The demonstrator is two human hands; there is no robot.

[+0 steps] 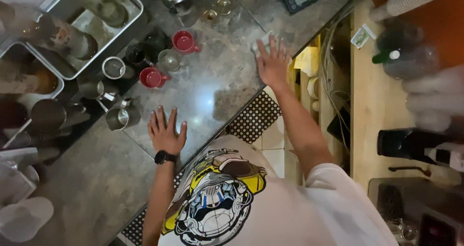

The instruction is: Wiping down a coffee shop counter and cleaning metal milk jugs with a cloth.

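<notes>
Fingers spread, my right hand pressed a white cloth flat near the stone counter's edge while my left hand lay open and empty; a wide sweep, I judged, could topple the red cups.

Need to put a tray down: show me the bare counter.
Bare counter lies between the left hand, the right hand and the red cups. More lies below the steel jug. Upper left is crowded with pans and jugs.
</notes>
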